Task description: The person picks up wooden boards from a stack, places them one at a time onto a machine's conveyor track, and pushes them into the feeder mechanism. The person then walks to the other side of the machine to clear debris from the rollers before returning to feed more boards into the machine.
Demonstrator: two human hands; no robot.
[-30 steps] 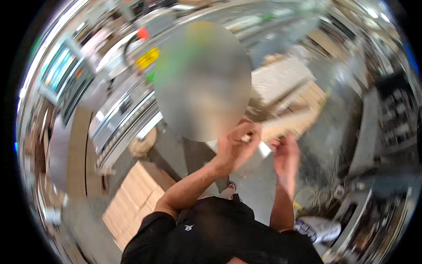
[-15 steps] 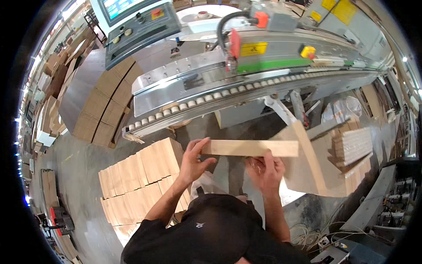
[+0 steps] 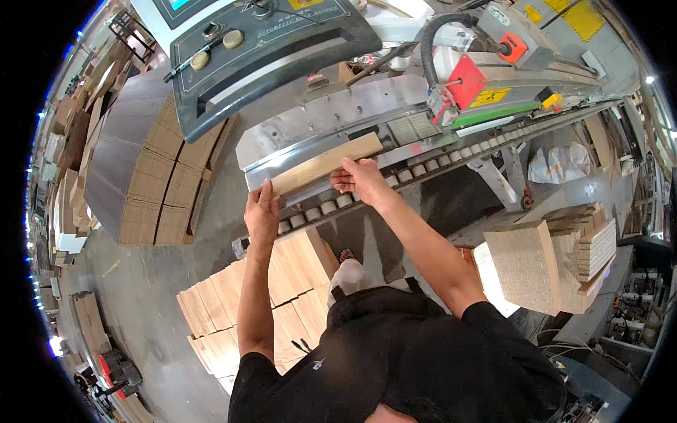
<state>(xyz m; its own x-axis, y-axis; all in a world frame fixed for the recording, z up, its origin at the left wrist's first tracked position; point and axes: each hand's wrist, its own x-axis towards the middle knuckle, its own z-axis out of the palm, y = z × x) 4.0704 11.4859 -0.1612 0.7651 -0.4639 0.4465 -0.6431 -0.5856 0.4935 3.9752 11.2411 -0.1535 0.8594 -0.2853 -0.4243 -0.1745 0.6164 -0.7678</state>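
A pale wooden strip (image 3: 326, 163) lies slanted along the metal infeed bed (image 3: 262, 149) of a long machine, its right end pointing toward the machine's head. My left hand (image 3: 262, 217) grips the strip's left end, thumb and fingers closed on it. Farther along its near edge, my right hand (image 3: 361, 182) pinches the strip with thumb and forefinger, the other fingers curled beneath. A row of white rollers (image 3: 328, 206) runs just in front of the bed, under my right hand.
A control panel (image 3: 282, 53) overhangs the bed's far left. Beyond the strip's right end are a red guard plate (image 3: 467, 81) and a hose. Stacked wooden boards (image 3: 218, 289) stand near my left leg, flat cardboard (image 3: 144, 190) at left, and another board stack (image 3: 518, 264) at right.
Both hands have carried the strip forward and left, from in front of my body onto the machine bed. My view has shifted closer to the control panel.
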